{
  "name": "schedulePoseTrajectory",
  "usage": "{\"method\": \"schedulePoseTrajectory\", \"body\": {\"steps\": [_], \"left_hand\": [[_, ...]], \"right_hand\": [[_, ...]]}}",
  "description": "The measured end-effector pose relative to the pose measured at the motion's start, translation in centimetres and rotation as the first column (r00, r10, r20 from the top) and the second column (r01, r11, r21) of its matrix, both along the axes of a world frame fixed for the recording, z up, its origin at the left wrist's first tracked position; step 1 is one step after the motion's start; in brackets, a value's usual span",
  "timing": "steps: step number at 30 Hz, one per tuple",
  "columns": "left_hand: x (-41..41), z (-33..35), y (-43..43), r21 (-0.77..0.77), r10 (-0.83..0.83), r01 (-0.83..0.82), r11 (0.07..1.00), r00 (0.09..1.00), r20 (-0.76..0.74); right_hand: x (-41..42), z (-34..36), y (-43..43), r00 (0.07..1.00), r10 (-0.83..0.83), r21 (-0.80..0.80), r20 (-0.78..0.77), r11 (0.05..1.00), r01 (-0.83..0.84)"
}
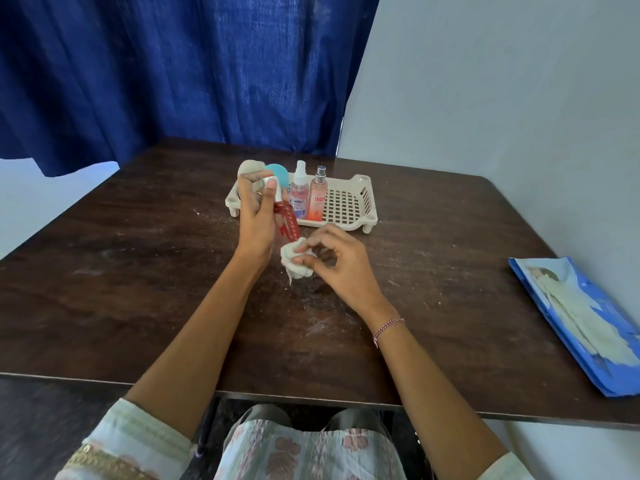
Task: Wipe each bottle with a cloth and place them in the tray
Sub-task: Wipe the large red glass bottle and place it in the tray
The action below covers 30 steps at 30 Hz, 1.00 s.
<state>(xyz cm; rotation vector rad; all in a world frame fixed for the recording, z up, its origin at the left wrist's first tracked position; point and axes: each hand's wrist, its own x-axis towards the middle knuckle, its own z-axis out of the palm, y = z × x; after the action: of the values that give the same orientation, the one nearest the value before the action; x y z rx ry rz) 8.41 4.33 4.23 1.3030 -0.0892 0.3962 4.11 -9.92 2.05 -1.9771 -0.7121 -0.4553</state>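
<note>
A blue curtain hangs behind the far left of the scene, and a pale wall fills the right. The dark wooden surface is scuffed and dusted with pale specks. A blue packet lies flat near its right edge, well apart from everything else. A cream plastic tray with a slotted floor and short feet sits at the far middle. The left hand grips a red bottle by its upper part, fingers curled round the neck and white cap. That bottle is translucent red with a pale pattern down its side. It is held tilted just in front of the tray's near left corner, base pointing toward the person. The right hand pinches a bunched white cloth between thumb and curled fingers, and the cloth touches the bottle's base. Two spray bottles stand upright side by side in the tray's left half: a pink one with a white cap and a peach one with a clear cap. A teal lid and a beige object show behind the left hand, too hidden to identify. A red-and-white thread bracelet circles the right wrist.
</note>
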Motion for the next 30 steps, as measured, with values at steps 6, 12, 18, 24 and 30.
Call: {"method": "schedulePoseTrajectory", "body": {"steps": [6,12,18,24,30], "left_hand": [[-0.4,0.2,-0.6,0.029,-0.097,0.097,0.995,0.995,0.016],[0.3,0.0,0.4,-0.12,-0.078,0.07,0.99,0.995,-0.064],[0.5,0.6,1.1,-0.087,-0.047,0.034,0.996,0.986,-0.161],[0.7,0.8,1.8,-0.097,-0.086,0.066,0.993,0.972,-0.22],[0.8,0.8,2.1,-0.143,-0.087,0.055,0.988,0.97,-0.227]], "right_hand": [[0.1,0.0,0.1,1.0,-0.007,0.014,-0.001,1.0,0.007],[-0.1,-0.1,-0.4,0.983,0.06,-0.047,-0.172,0.997,-0.069],[-0.4,0.0,0.2,0.997,0.041,-0.014,-0.058,0.999,-0.042],[0.1,-0.9,0.3,0.997,0.007,-0.063,-0.074,0.998,-0.012],[-0.1,-1.0,0.8,1.0,-0.004,-0.059,0.019,0.998,0.005]]}}
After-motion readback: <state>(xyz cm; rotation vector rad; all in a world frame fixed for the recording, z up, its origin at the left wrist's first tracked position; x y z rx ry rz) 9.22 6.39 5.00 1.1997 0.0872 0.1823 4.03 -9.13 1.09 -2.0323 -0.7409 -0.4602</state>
